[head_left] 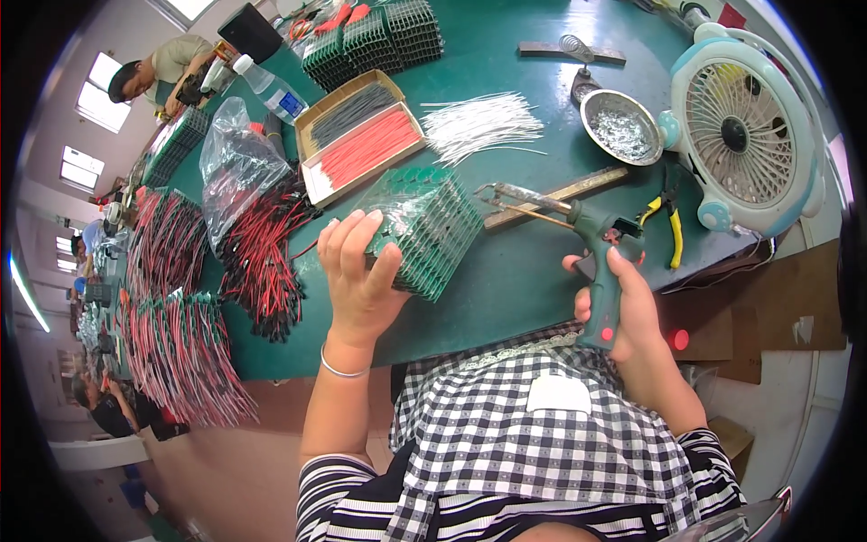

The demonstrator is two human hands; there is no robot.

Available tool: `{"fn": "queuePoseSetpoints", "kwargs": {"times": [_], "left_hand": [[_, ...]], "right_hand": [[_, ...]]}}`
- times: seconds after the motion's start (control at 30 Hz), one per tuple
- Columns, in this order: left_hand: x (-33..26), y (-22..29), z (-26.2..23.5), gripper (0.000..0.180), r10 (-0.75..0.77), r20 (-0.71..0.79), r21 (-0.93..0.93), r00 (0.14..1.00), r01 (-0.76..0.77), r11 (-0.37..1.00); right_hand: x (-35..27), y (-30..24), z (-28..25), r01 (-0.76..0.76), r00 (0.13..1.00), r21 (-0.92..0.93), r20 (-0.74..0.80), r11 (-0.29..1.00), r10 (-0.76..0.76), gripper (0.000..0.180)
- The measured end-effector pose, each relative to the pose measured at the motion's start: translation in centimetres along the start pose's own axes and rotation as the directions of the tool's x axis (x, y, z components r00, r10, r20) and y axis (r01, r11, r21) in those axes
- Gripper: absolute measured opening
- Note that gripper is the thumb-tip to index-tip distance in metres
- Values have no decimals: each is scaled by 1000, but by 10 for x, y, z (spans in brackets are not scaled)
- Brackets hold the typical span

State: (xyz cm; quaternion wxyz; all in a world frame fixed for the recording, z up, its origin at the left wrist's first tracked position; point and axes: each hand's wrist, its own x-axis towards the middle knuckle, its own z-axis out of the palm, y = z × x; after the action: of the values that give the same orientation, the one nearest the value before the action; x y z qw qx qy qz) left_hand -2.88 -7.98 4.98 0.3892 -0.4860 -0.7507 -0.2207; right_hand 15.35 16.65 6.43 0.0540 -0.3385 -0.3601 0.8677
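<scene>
My left hand (359, 271) grips a thick stack of small green circuit boards (424, 226), holding it tilted on the green table (515, 280). My right hand (623, 307) holds a green pistol-grip soldering gun (598, 262) by its handle. The gun's metal tip (506, 194) points left, just right of the stack's top edge. Whether the tip touches the boards I cannot tell.
A cardboard tray of black and red sleeves (361, 135), cut white wires (479, 122), a metal bowl of solder scraps (621, 126), yellow pliers (670, 221), a small fan (745, 126) and bundles of red-black wires (262, 253) lie around. Another person (163, 72) works at the far left.
</scene>
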Motion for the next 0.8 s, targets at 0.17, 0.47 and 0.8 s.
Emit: {"fn": "queuePoseSetpoints", "kwargs": {"times": [0.17, 0.47, 0.8], "left_hand": [[-4, -1, -3, 99, -23, 5, -41, 1000, 23, 999], [-3, 2, -2, 86, -118, -28, -30, 993, 117, 993], [-10, -5, 1, 95, -82, -41, -52, 996, 79, 995]], "right_hand": [[8, -22, -22, 172, 985, 169, 0, 970, -175, 43], [64, -68, -65, 312, 949, 291, -136, 904, -284, 45], [57, -75, -52, 483, 869, 93, -170, 871, -464, 28]]}}
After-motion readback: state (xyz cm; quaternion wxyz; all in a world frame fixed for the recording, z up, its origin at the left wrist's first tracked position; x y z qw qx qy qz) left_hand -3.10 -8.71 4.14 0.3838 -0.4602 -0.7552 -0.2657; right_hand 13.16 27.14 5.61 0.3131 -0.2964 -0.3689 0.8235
